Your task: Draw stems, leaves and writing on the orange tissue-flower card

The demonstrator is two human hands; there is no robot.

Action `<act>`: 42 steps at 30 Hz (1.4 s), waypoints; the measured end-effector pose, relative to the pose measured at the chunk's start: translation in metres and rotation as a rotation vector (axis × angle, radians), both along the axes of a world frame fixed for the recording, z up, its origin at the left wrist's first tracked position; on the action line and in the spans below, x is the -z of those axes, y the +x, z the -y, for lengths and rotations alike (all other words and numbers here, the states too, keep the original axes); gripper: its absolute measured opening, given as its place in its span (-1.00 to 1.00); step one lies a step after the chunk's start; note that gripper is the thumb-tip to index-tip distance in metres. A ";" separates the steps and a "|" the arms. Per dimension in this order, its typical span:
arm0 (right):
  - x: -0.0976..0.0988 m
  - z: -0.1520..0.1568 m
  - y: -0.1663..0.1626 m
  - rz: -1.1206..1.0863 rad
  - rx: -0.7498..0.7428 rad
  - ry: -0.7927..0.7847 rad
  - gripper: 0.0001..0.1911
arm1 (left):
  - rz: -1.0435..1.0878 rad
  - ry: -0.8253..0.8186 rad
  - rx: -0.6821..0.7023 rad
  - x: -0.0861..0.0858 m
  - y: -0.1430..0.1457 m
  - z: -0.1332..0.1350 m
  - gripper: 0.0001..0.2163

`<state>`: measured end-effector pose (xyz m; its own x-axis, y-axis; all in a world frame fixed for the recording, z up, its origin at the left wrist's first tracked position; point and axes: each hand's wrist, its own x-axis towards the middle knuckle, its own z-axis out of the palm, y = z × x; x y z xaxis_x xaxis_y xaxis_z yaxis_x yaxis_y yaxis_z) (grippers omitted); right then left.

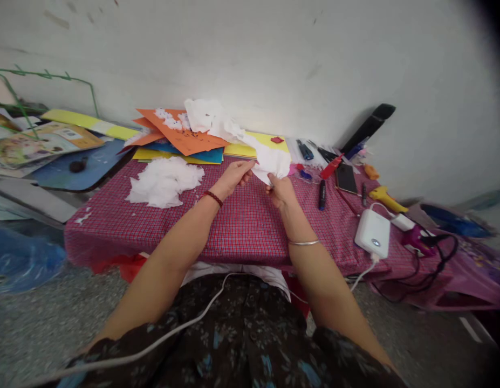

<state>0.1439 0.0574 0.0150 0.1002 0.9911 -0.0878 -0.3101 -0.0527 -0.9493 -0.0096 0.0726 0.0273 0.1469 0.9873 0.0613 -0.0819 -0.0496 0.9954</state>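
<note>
Between my hands is a thin white sheet of tissue paper (273, 160), held above the checked cloth. My left hand (236, 177) pinches its left edge, fingers curled together. My right hand (281, 189) grips the lower edge, thumb on top. To the left lies a heap of torn tissue pieces (164, 182) on the cloth. Behind my hands, more crumpled white tissue (209, 117) rests on orange paper sheets (189, 137), and a yellow sheet (235, 150) lies under part of it.
On the right of the checked tablecloth (241, 231) are a black marker (322, 195), a phone (346, 178), a yellow glue gun (388, 199) and a white power bank (372, 233) with cables. Books (43, 143) and a green wire rack (72, 78) stand at left. A wall closes off the back.
</note>
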 end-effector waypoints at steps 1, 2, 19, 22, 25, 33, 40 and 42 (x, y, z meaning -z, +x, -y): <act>0.000 0.000 0.000 -0.001 -0.005 0.004 -0.82 | -0.017 0.007 -0.013 0.000 0.000 0.000 -0.72; 0.000 0.001 -0.001 0.000 -0.013 0.007 -0.83 | -0.045 0.008 -0.020 0.000 0.001 0.001 -0.74; -0.001 0.001 -0.001 0.039 0.110 -0.058 -0.81 | 0.011 -0.107 0.228 0.000 0.000 0.004 -0.60; -0.003 0.003 -0.001 0.047 0.081 -0.061 -0.82 | -0.095 -0.058 0.238 0.001 0.001 0.006 -0.60; -0.004 0.004 -0.001 0.025 0.017 -0.074 -0.77 | -0.199 0.006 0.182 0.003 0.004 0.007 -0.78; -0.002 0.008 -0.004 -0.042 -0.119 -0.103 -0.65 | -0.237 0.146 -0.078 0.011 0.012 0.001 -0.71; -0.003 0.009 -0.007 0.031 -0.017 -0.102 -0.55 | -0.387 0.418 0.011 0.008 0.028 0.016 -0.61; 0.000 0.011 -0.014 0.063 0.015 -0.126 -0.54 | -0.542 0.498 -0.008 0.009 0.032 0.023 -0.61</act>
<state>0.1302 0.0467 0.0149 0.1242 0.9710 -0.2045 -0.2521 -0.1685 -0.9529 0.0219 0.0501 0.0180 0.2766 0.8624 0.4240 0.4173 -0.5052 0.7554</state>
